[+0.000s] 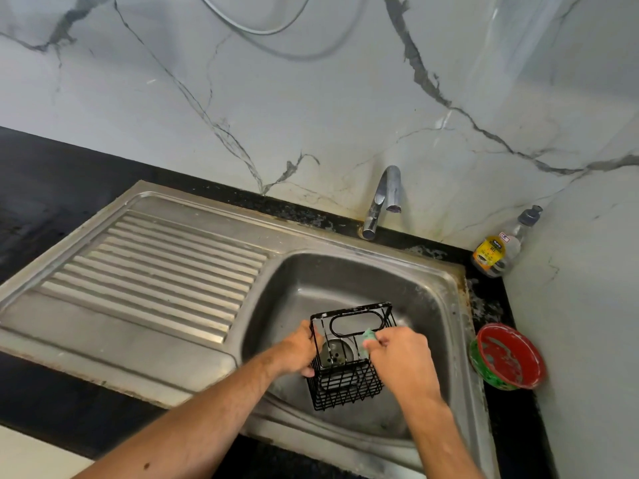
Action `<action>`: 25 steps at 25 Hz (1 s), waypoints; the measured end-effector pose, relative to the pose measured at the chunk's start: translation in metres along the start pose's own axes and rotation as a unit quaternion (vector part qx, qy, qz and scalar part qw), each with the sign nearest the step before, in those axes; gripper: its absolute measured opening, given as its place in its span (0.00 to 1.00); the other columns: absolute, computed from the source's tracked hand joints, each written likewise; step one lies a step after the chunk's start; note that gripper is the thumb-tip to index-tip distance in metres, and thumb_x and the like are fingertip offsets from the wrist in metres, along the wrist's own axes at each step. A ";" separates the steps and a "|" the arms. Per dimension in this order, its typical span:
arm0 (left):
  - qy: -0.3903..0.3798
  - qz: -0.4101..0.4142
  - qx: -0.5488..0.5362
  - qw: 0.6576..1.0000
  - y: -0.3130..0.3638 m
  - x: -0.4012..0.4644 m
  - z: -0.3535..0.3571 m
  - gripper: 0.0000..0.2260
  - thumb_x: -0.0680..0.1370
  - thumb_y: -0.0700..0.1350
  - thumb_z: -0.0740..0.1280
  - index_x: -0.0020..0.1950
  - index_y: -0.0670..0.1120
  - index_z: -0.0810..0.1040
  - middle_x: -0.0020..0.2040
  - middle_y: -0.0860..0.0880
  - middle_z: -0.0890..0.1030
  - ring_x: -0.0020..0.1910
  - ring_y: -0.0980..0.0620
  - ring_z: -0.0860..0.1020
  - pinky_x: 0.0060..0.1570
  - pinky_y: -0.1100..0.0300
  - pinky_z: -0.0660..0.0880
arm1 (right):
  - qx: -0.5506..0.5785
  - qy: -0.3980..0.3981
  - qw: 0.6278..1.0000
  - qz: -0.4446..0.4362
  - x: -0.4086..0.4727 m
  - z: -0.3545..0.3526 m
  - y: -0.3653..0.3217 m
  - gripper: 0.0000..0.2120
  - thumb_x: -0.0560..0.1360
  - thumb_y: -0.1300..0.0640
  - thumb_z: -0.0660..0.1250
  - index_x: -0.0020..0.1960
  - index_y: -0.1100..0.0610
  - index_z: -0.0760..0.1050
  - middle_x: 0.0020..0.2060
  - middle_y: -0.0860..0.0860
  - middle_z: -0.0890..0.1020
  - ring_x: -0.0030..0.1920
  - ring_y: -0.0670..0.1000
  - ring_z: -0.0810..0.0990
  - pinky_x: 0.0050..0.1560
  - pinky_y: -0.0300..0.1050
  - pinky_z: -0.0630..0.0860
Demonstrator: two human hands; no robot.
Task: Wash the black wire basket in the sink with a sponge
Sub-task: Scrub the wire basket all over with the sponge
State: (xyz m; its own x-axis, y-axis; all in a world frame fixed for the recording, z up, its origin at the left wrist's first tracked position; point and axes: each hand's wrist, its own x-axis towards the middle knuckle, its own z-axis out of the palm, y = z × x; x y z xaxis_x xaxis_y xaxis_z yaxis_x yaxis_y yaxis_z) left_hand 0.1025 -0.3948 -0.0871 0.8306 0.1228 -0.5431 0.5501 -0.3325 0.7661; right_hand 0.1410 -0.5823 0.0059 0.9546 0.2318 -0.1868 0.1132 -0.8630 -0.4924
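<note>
The black wire basket (pixel 345 382) is held over the steel sink (pixel 349 278), above the drain, with its solid back panel tilted up and away from me. My left hand (pixel 297 349) grips the basket's left edge. A small green sponge (pixel 368 337) sits against the basket's upper right rim, pinched by my right hand (pixel 403 357). Specks of white foam cling to the top wires.
The tap (pixel 383 198) stands behind the basin with no water running. A ribbed draining board (pixel 155 267) lies to the left. A dish soap bottle (pixel 498 248) stands in the back right corner. A red and green bowl (pixel 508 356) sits on the black counter to the right.
</note>
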 end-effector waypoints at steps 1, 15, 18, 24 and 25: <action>-0.006 0.004 0.010 1.000 0.000 0.000 0.000 0.04 0.85 0.43 0.59 0.59 0.48 0.68 0.60 0.46 0.77 0.47 0.52 0.81 0.56 0.48 0.81 | -0.018 -0.015 1.000 0.011 0.000 -0.001 -0.002 0.17 0.78 0.48 0.68 0.35 0.56 0.78 0.32 0.50 0.82 0.33 0.49 0.79 0.38 0.39 0.73; -0.049 -0.015 -0.042 0.998 -0.003 -0.002 -0.006 0.12 0.86 0.51 0.56 0.67 0.47 0.67 0.63 0.45 0.76 0.57 0.44 0.81 0.56 0.48 0.82 | 0.098 0.005 0.991 -0.087 -0.029 0.010 0.023 0.19 0.79 0.52 0.68 0.29 0.46 0.72 0.28 0.48 0.78 0.27 0.46 0.75 0.33 0.38 0.73; -0.031 -0.014 -0.069 0.997 -0.004 0.000 -0.007 0.07 0.87 0.50 0.55 0.60 0.49 0.68 0.60 0.45 0.76 0.52 0.48 0.79 0.52 0.49 0.83 | 0.341 0.123 0.932 0.010 -0.041 0.013 0.039 0.05 0.77 0.56 0.71 0.45 0.50 0.85 0.31 0.52 0.84 0.29 0.52 0.82 0.35 0.43 0.81; -0.020 -0.011 -0.048 0.999 -0.006 0.005 -0.002 0.07 0.87 0.46 0.53 0.61 0.46 0.68 0.56 0.46 0.77 0.54 0.49 0.76 0.50 0.48 0.83 | 0.180 0.124 0.976 0.004 -0.031 0.016 0.030 0.12 0.75 0.48 0.73 0.32 0.43 0.81 0.25 0.38 0.77 0.25 0.42 0.74 0.32 0.38 0.75; -0.022 -0.011 -0.044 0.999 -0.006 0.006 -0.001 0.07 0.87 0.45 0.52 0.61 0.47 0.68 0.56 0.47 0.77 0.54 0.49 0.76 0.51 0.47 0.83 | 0.157 0.108 0.982 0.012 -0.027 0.015 0.029 0.21 0.76 0.47 0.72 0.26 0.46 0.73 0.21 0.40 0.72 0.23 0.43 0.69 0.29 0.35 0.69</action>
State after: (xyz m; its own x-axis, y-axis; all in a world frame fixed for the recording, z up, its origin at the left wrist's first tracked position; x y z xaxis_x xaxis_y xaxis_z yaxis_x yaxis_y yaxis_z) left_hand 0.1037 -0.3906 -0.0946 0.8147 0.0870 -0.5734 0.5752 -0.2472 0.7798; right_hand 0.1145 -0.6065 -0.0161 0.9960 0.0835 -0.0324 0.0330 -0.6784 -0.7339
